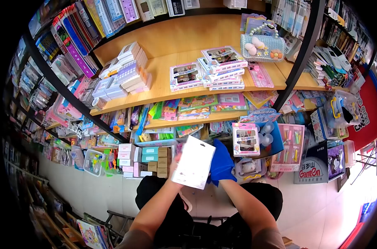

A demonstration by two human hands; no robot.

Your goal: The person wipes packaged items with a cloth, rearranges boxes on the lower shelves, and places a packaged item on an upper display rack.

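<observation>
In front of my knees, my left hand point(175, 165) grips the left edge of a flat white box point(193, 162) with a hang hole at its top. The box is tilted, and its pale face with small print is turned up towards me. My right hand point(225, 181) holds a blue cloth point(222, 161) against the box's right side. The cloth covers most of that hand, so its fingers are hidden. Beyond my hands, a similar box with a pink border point(246, 140) leans upright beside a blue bin point(275, 141).
A wooden shelf point(155, 90) carries stacked window boxes point(223, 58), small white boxes point(132, 74) and a knitted bag point(263, 47). Small cartons point(156, 154) stand on the floor to the left. A pink pen set point(287, 145) and a black Ganten carton point(313, 166) stand to the right.
</observation>
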